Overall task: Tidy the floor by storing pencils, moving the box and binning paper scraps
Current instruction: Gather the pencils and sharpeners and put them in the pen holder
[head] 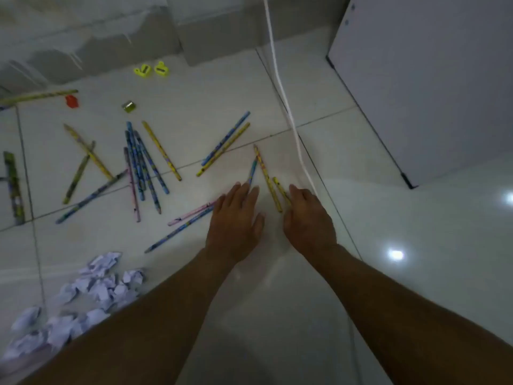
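Crumpled paper scraps (83,295) lower left, left hand (236,218) and right hand (308,218) both spread flat, empty, among scattered pencils (144,165) on tiled floor (416,245).

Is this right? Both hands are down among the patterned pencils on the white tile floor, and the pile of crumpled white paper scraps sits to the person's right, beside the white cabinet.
One thing is wrong: the pile of crumpled white paper scraps lies to the person's left, far from the white cabinet, as the head view shows. The rest holds: the left hand and right hand are down among the patterned pencils.

Patterned blue, yellow and pink pencils (147,162) lie scattered flat across the floor (277,301), with crumpled pale paper scraps (91,290) heaped lower left.
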Action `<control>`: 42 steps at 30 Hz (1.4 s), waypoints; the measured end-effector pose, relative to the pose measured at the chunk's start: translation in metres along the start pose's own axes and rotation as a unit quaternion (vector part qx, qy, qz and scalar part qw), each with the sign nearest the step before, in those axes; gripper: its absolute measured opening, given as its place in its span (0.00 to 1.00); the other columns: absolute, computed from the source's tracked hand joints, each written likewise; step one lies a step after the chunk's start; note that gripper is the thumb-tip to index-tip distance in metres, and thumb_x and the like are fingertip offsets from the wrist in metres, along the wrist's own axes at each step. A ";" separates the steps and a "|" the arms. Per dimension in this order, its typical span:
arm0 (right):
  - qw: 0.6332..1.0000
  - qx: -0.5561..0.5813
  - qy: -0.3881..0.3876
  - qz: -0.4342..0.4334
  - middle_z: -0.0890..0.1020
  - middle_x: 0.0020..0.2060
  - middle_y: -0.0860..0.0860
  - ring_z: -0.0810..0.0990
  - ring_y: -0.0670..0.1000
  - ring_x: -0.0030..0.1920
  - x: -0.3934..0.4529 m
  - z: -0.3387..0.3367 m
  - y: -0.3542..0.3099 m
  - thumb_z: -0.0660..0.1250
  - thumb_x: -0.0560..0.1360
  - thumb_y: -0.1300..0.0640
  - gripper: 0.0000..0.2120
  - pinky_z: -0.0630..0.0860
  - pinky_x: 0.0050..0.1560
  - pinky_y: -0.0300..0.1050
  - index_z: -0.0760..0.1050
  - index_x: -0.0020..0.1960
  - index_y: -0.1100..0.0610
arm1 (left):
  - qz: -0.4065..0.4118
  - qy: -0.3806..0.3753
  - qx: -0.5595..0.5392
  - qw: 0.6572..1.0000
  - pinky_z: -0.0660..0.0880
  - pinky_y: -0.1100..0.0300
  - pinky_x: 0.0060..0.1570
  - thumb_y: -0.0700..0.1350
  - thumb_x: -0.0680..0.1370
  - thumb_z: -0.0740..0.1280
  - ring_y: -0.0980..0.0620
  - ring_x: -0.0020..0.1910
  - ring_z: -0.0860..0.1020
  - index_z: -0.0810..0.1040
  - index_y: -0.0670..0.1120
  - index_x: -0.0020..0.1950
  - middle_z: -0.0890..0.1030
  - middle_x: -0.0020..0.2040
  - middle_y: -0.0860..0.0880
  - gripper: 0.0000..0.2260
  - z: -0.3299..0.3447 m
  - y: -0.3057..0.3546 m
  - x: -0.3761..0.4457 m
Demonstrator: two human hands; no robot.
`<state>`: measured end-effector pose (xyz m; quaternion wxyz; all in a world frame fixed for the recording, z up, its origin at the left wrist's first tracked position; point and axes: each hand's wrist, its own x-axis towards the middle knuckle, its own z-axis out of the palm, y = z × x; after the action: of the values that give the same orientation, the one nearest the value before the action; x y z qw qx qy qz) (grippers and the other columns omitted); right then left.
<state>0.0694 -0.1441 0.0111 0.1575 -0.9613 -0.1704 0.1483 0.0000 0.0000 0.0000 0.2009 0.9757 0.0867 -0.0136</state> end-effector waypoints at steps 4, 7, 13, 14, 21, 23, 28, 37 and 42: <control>0.998 -0.061 0.035 0.007 0.75 0.56 0.55 0.74 0.58 0.57 -0.006 0.009 0.010 0.60 0.77 0.58 0.14 0.74 0.50 0.53 0.73 0.62 0.57 | -0.001 0.017 -0.003 1.000 0.66 0.40 0.69 0.45 0.77 0.68 0.39 0.72 0.68 0.73 0.38 0.70 0.72 0.71 0.37 0.23 0.008 -0.004 -0.003; 0.996 -0.057 0.050 0.041 0.76 0.53 0.55 0.76 0.58 0.55 -0.008 0.016 0.009 0.59 0.78 0.58 0.11 0.74 0.48 0.51 0.75 0.58 0.56 | -0.014 0.013 -0.012 1.000 0.64 0.42 0.70 0.47 0.79 0.66 0.41 0.73 0.67 0.73 0.40 0.70 0.71 0.72 0.39 0.22 0.011 -0.004 0.001; 0.992 0.044 0.091 0.078 0.78 0.51 0.56 0.78 0.60 0.52 -0.009 0.014 0.001 0.61 0.77 0.59 0.10 0.75 0.49 0.52 0.77 0.56 0.56 | -0.070 0.074 -0.079 0.992 0.70 0.45 0.63 0.50 0.79 0.66 0.41 0.65 0.74 0.78 0.40 0.64 0.79 0.63 0.41 0.18 0.003 -0.001 0.018; 0.989 0.088 0.101 0.063 0.78 0.50 0.56 0.78 0.60 0.51 -0.009 0.013 -0.001 0.62 0.77 0.59 0.10 0.75 0.49 0.52 0.78 0.56 0.56 | -0.082 0.088 -0.092 0.989 0.72 0.47 0.59 0.51 0.79 0.66 0.41 0.61 0.76 0.80 0.41 0.61 0.81 0.59 0.42 0.17 0.000 0.001 0.022; 0.965 0.245 0.092 -0.031 0.81 0.46 0.55 0.80 0.54 0.45 0.004 0.013 -0.042 0.66 0.76 0.61 0.09 0.77 0.49 0.49 0.80 0.55 0.58 | -0.244 0.056 -0.271 0.929 0.67 0.56 0.35 0.56 0.81 0.61 0.50 0.32 0.75 0.72 0.46 0.30 0.75 0.29 0.49 0.22 -0.014 0.011 0.044; 0.959 0.260 0.102 -0.044 0.81 0.45 0.55 0.80 0.54 0.45 0.007 0.014 -0.047 0.66 0.76 0.61 0.08 0.77 0.47 0.47 0.80 0.54 0.58 | -0.268 0.059 -0.304 0.912 0.69 0.55 0.37 0.54 0.81 0.62 0.49 0.33 0.76 0.76 0.43 0.32 0.77 0.30 0.48 0.22 -0.016 0.010 0.047; 0.966 0.218 0.140 0.002 0.80 0.50 0.52 0.80 0.52 0.48 0.014 0.016 -0.044 0.66 0.76 0.54 0.11 0.77 0.48 0.48 0.78 0.57 0.55 | -0.351 0.072 -0.447 0.819 0.78 0.55 0.49 0.51 0.83 0.59 0.50 0.41 0.83 0.82 0.45 0.45 0.85 0.36 0.49 0.16 -0.020 -0.001 0.048; 0.984 0.095 0.062 0.137 0.77 0.53 0.55 0.78 0.59 0.53 0.018 0.024 -0.029 0.62 0.78 0.54 0.10 0.73 0.49 0.51 0.75 0.57 0.55 | -0.422 0.047 -0.488 0.763 0.82 0.54 0.42 0.42 0.82 0.60 0.51 0.32 0.75 0.81 0.41 0.55 0.76 0.41 0.44 0.11 -0.016 -0.014 0.045; 0.971 0.172 0.090 0.142 0.79 0.50 0.54 0.78 0.56 0.50 0.018 0.027 -0.040 0.61 0.78 0.57 0.08 0.74 0.49 0.48 0.77 0.55 0.55 | -0.426 0.040 -0.543 0.723 0.82 0.56 0.40 0.44 0.81 0.65 0.50 0.33 0.81 0.81 0.42 0.44 0.82 0.35 0.46 0.09 -0.018 -0.015 0.045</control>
<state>0.0650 -0.0950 -0.0032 0.3124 -0.9436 0.0110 0.1092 0.0417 0.0284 0.0083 0.6655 0.5595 0.4940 -0.0089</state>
